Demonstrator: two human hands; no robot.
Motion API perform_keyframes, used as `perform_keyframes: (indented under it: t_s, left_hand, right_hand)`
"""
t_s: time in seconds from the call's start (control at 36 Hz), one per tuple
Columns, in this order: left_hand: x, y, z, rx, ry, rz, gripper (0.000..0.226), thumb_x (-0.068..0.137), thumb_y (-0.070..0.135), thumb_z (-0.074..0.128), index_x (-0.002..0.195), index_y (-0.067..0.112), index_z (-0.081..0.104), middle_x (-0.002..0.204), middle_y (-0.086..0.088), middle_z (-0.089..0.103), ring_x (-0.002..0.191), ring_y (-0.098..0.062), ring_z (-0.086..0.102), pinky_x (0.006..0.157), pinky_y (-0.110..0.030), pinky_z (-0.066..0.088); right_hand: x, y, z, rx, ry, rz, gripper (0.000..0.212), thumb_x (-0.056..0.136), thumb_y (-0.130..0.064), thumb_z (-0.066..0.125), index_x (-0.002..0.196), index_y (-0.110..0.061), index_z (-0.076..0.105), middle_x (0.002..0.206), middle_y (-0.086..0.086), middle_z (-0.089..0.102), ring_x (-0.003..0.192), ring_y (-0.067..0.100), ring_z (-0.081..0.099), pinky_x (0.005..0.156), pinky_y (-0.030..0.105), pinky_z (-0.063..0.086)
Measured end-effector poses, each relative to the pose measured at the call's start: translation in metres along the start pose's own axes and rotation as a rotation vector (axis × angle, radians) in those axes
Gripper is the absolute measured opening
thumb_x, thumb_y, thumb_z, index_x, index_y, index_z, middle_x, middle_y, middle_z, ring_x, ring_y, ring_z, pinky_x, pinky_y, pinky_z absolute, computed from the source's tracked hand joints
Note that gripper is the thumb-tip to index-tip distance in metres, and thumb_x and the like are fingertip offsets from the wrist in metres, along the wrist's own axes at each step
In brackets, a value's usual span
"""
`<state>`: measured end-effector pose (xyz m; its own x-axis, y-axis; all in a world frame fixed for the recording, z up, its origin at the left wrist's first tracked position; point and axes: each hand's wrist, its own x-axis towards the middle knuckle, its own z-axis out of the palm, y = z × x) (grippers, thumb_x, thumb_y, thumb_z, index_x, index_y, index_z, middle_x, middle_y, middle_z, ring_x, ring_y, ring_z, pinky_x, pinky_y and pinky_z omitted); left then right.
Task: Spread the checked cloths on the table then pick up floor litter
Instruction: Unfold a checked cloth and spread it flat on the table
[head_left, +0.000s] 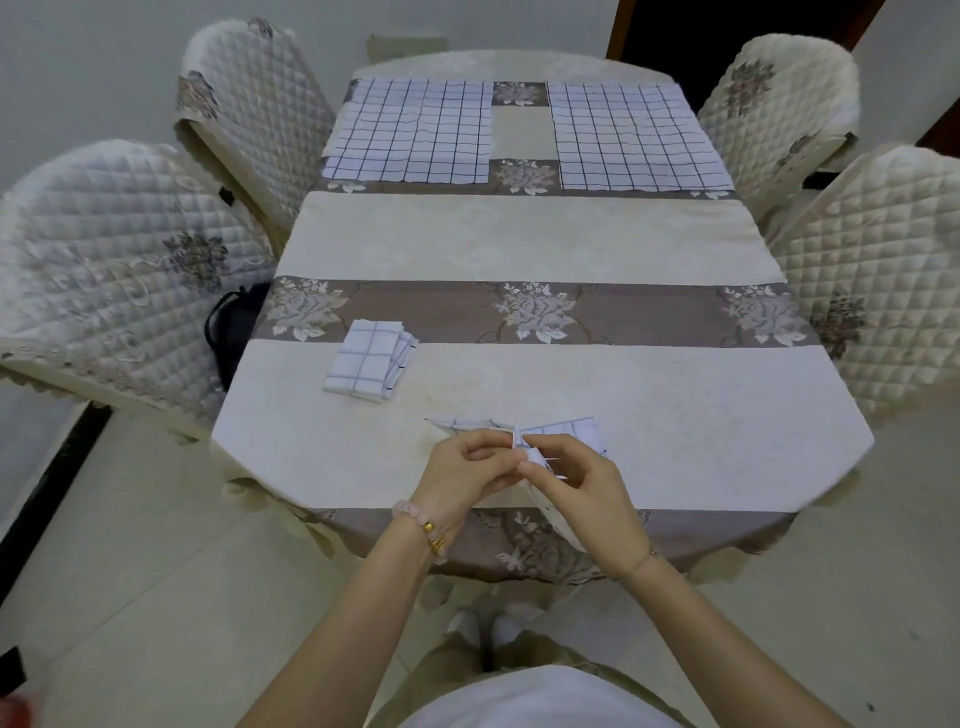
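— Nearest the lens?
— Near edge of the table (675, 447): left hand (462, 475) and right hand (576, 483) meeting, fingers curled, both pinching one bunched corner of a checked cloth (566, 431).
— Rest of that cloth?
— Partly opened, fanned flat on the cream band just beyond the knuckles. One flap trailing under the right hand, over the table's edge.
— On the wrists?
— Beaded bracelet (423, 530) on the left, thin chain (641, 558) on the right.
— Further in?
— Left of centre, a folded stack (369, 361) of the same checked fabric, squared up. Far corner lying on the floral stripe (623, 312), well apart from both hands.
— And the far end?
— Two more checked pieces spread flat, side by side: left sheet (415, 130) and right sheet (634, 135), with a strip of table covering showing between them.
— Around the table?
— Quilted chairs (130, 270), two a side, pushed in close. Dark bag (234, 332) on the near-left seat, just beside the table's edge.
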<state>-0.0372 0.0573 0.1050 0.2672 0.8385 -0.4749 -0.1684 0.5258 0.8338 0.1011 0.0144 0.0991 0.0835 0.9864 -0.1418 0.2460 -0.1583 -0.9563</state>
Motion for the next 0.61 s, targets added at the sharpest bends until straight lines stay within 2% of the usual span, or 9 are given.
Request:
perform_keyframes:
  t_s: [0.14, 0.22, 0.33, 0.42, 0.5, 0.56, 0.61]
  left_hand:
    - [0.001, -0.001, 0.004, -0.037, 0.055, 0.010, 0.003, 0.078, 0.001, 0.070, 0.079, 0.004, 0.068, 0.080, -0.011, 0.072, 0.073, -0.016, 0.070, 0.073, -0.024, 0.058]
    - [0.000, -0.002, 0.004, -0.049, 0.073, 0.007, 0.003, 0.078, 0.001, 0.070, 0.078, 0.003, 0.068, 0.081, -0.013, 0.071, 0.070, -0.014, 0.069, 0.068, -0.023, 0.058]
    - [0.000, -0.002, 0.001, -0.042, 0.062, -0.003, 0.006, 0.080, -0.001, 0.068, 0.077, 0.004, 0.068, 0.079, -0.012, 0.068, 0.064, -0.014, 0.067, 0.066, -0.023, 0.059]
    - [0.000, -0.003, -0.004, -0.024, 0.094, -0.019, 0.004, 0.082, 0.000, 0.066, 0.083, 0.003, 0.067, 0.075, -0.008, 0.064, 0.059, -0.010, 0.064, 0.070, -0.026, 0.060]
    - [-0.001, -0.002, -0.016, 0.038, 0.129, -0.016, 0.003, 0.084, 0.005, 0.066, 0.086, 0.006, 0.068, 0.079, -0.007, 0.061, 0.070, -0.013, 0.062, 0.073, -0.025, 0.059]
    - [-0.003, 0.000, -0.027, 0.058, 0.130, -0.001, 0.007, 0.086, 0.007, 0.063, 0.080, 0.009, 0.065, 0.083, -0.009, 0.060, 0.078, -0.017, 0.060, 0.074, -0.025, 0.059]
    - [-0.005, 0.004, -0.039, 0.062, 0.146, 0.007, 0.012, 0.089, 0.008, 0.058, 0.077, 0.010, 0.060, 0.081, -0.008, 0.058, 0.079, -0.017, 0.058, 0.074, -0.026, 0.058]
  right_hand:
    - [0.001, 0.001, 0.000, 0.076, 0.006, 0.012, 0.019, 0.087, -0.020, 0.065, 0.105, -0.015, 0.070, 0.101, -0.004, 0.071, 0.097, 0.010, 0.065, 0.086, 0.022, 0.053]
    - [0.002, -0.001, -0.001, 0.178, 0.015, 0.032, 0.015, 0.088, -0.014, 0.062, 0.098, -0.009, 0.072, 0.094, 0.000, 0.073, 0.090, 0.008, 0.067, 0.077, 0.018, 0.053]
    - [0.006, 0.001, -0.004, 0.197, 0.077, 0.068, 0.013, 0.088, -0.009, 0.061, 0.086, -0.007, 0.074, 0.080, -0.005, 0.073, 0.076, 0.000, 0.066, 0.069, 0.010, 0.048]
    - [0.011, 0.005, -0.011, 0.146, 0.142, 0.071, 0.012, 0.088, -0.010, 0.062, 0.082, -0.014, 0.072, 0.077, -0.013, 0.071, 0.072, -0.010, 0.063, 0.067, 0.005, 0.045]
    - [0.016, 0.009, -0.025, 0.143, 0.179, 0.082, 0.014, 0.086, -0.010, 0.065, 0.079, -0.020, 0.071, 0.076, -0.015, 0.072, 0.074, -0.007, 0.064, 0.069, 0.007, 0.048]
    - [0.018, 0.012, -0.035, 0.126, 0.191, 0.101, 0.014, 0.084, -0.008, 0.067, 0.081, -0.021, 0.070, 0.082, -0.010, 0.072, 0.076, -0.002, 0.065, 0.071, 0.010, 0.051]
    - [0.021, 0.016, -0.047, 0.109, 0.215, 0.124, 0.013, 0.083, -0.007, 0.068, 0.084, -0.020, 0.070, 0.088, -0.003, 0.072, 0.081, 0.006, 0.066, 0.075, 0.017, 0.054]
